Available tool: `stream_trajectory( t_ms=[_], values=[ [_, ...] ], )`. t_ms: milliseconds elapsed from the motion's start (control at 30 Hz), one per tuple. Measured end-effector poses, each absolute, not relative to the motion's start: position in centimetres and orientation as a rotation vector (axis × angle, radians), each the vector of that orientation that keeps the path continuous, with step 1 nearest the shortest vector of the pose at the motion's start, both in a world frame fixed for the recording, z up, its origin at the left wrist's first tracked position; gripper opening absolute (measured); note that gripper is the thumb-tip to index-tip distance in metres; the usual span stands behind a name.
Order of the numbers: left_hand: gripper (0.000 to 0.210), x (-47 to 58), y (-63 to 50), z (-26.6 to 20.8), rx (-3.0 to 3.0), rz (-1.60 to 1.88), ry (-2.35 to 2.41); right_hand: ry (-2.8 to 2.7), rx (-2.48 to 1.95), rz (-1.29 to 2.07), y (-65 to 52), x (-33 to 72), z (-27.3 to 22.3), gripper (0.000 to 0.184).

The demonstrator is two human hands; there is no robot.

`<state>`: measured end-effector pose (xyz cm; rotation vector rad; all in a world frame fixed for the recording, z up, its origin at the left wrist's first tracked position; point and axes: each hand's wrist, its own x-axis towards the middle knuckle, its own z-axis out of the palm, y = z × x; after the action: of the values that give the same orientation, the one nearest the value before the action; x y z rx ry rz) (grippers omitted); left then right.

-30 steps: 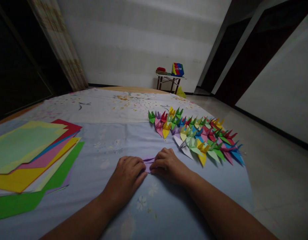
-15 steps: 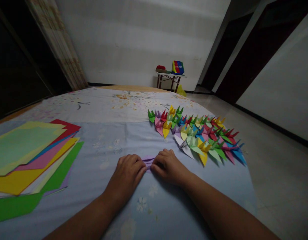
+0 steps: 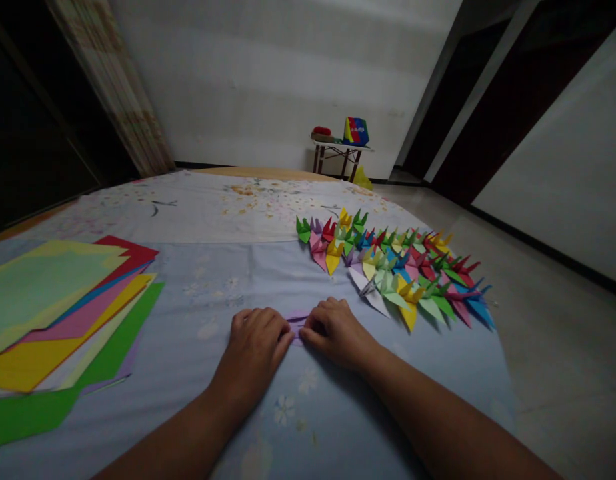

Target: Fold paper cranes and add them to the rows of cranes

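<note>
A small piece of folded purple paper [image 3: 299, 316] lies on the tablecloth between my hands, mostly covered by my fingers. My left hand [image 3: 258, 340] is closed on its left side, thumb and fingers pressed together at the edge. On the right side, my right hand [image 3: 337, 330] pinches the paper between thumb and curled fingers. Just beyond my right hand stand rows of folded paper cranes [image 3: 387, 280] in many colours. How the purple paper is folded underneath my fingers is hidden.
At the left lies a fanned stack of coloured paper sheets [image 3: 108, 333]. A pale blue and white floral tablecloth [image 3: 203, 220] covers the round table. Against the far wall stands a small side table [image 3: 343, 145] with a colourful box [image 3: 356, 132].
Both hands stay on the purple paper, with only slight finger shifts. The view has moved very slightly; the cranes and the sheets stay where they were.
</note>
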<state>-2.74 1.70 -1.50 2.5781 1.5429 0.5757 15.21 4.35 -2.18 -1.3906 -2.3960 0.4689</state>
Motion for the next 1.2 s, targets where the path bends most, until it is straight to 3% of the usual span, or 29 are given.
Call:
stream_trajectory(
  t_ms=[433,667,1200],
  values=[
    [0.027,-2.5,-0.5,-1.2,2.778,0.367,1.529,-2.381,-1.404,0.459,4.4,15.1,-2.4,0.016],
    [0.027,-2.5,-0.5,-1.6,2.796,0.414,1.544,-2.308,-1.468,0.354,3.8,15.1,-2.5,0.024],
    [0.022,-3.4,-0.6,-0.1,2.665,0.361,1.499,-2.317,-1.554,0.406,4.3,16.4,-2.3,0.020]
  ],
)
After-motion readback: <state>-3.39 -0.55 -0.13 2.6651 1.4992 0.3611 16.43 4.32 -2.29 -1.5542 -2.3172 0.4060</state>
